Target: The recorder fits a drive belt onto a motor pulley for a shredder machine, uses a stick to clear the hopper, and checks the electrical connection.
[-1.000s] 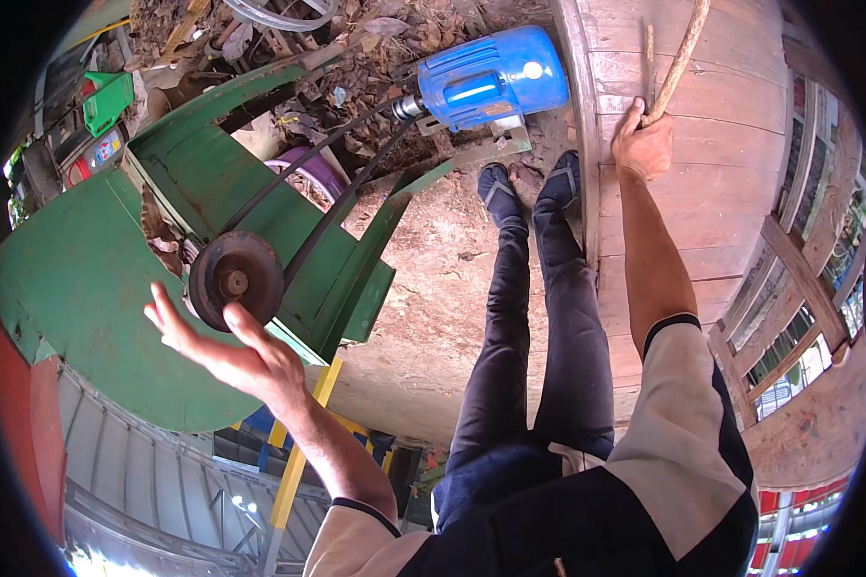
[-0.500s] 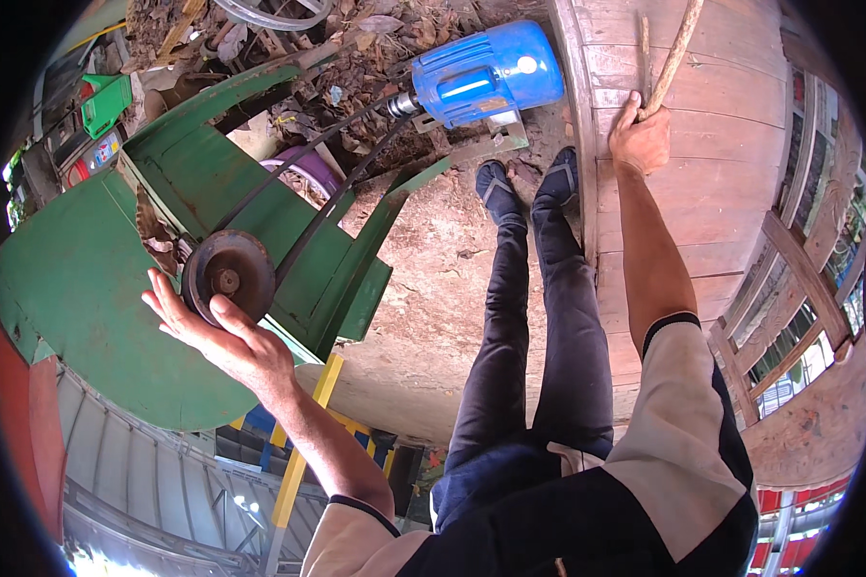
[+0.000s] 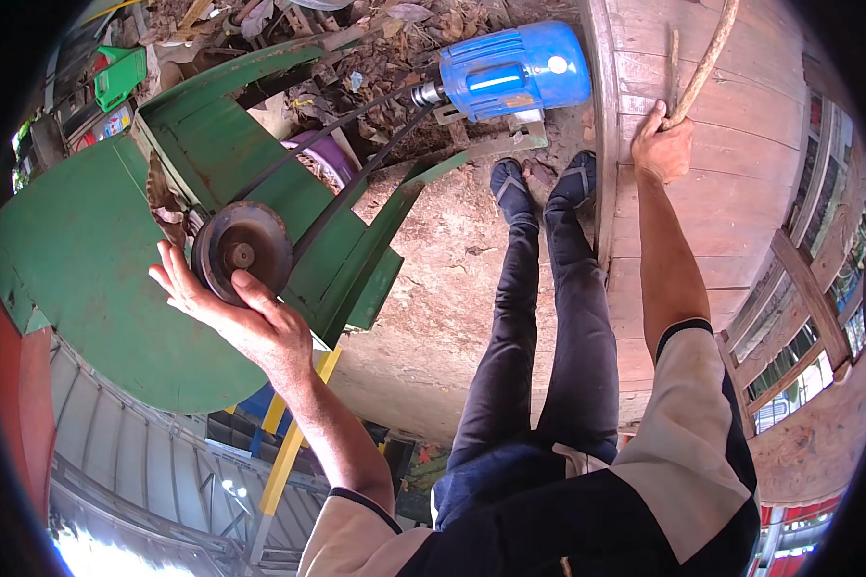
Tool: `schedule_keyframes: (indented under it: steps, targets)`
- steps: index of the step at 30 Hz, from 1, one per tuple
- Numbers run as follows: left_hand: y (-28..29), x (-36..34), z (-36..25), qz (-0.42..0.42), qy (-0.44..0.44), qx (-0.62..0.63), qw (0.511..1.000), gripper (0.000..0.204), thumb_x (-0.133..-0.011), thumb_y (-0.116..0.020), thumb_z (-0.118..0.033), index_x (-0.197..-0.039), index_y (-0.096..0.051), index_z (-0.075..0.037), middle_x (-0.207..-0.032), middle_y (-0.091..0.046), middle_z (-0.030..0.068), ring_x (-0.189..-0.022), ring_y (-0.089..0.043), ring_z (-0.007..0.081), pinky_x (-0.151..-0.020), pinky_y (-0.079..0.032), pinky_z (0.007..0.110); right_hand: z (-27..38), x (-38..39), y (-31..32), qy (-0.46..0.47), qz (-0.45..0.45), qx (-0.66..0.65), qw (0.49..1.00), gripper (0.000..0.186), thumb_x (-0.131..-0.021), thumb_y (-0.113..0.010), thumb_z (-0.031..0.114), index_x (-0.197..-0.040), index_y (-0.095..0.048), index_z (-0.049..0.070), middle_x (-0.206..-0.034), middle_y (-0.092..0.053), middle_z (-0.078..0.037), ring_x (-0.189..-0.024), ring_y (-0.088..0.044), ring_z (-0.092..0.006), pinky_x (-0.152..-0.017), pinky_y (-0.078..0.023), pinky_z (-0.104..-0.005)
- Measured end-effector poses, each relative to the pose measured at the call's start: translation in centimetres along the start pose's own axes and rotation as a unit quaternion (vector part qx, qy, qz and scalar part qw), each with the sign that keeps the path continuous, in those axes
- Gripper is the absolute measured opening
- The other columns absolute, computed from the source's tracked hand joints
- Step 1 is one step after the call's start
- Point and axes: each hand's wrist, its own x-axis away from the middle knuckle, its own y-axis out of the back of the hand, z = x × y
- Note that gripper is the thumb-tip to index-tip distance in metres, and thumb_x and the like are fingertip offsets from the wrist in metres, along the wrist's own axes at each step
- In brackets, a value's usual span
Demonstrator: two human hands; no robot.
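Note:
My left hand [image 3: 241,313] is open with fingers apart at the lower-left rim of a rusty pulley wheel [image 3: 260,240] on a green metal machine [image 3: 77,288]; the thumb overlaps the wheel, though I cannot tell how firmly it touches. A black belt [image 3: 356,178] runs from the pulley up to the shaft of a blue electric motor [image 3: 510,72]. My right hand [image 3: 662,144] is closed round a pale crooked stick [image 3: 702,67] against the wooden plank surface [image 3: 702,212] on the right, beside a thinner upright stick [image 3: 674,67].
My feet stand on a dusty floor [image 3: 414,288] beside the plank surface's edge. Dry leaves [image 3: 375,43] and a purple tub [image 3: 325,159] lie behind the belt. A green container [image 3: 120,75] is at upper left, a slatted wooden frame [image 3: 808,298] at right, a yellow post [image 3: 289,442] below the machine.
The whole view has shifted slightly right. My left hand has moved upward along the pulley's rim, fingers still apart. My right hand still holds the stick.

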Motion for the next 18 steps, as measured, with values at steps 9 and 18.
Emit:
schedule_keyframes:
  steps: [9,18]
  targets:
    - [2.1,0.9,-1.2,-0.084,-0.023,0.054,0.995,0.075,-0.105,-0.032,-0.055,-0.151,-0.036,0.003,-0.157,-0.040,0.0198,-0.151,-0.026,0.0385,-0.123,-0.018,0.054,-0.2,0.0,-0.1,0.012,-0.020,0.013,1.000,0.054,-0.094,-0.056,0.060,-0.098,-0.061,0.007,-0.092,-0.068,-0.016,-0.089,-0.067,-0.0385,-0.074,-0.051,-0.0537]
    - [-0.6,0.2,0.7,0.001,-0.021,0.008,1.000,0.066,-0.109,-0.027,-0.049,-0.155,-0.033,-0.003,-0.160,-0.036,0.0139,-0.154,-0.019,0.0395,-0.121,-0.004,0.063,-0.6,-0.1,-0.5,0.026,-0.031,0.000,0.999,0.060,-0.094,-0.054,0.064,-0.103,-0.060,0.005,-0.088,-0.069,-0.019,-0.085,-0.068,-0.0414,-0.072,-0.051,-0.0557]
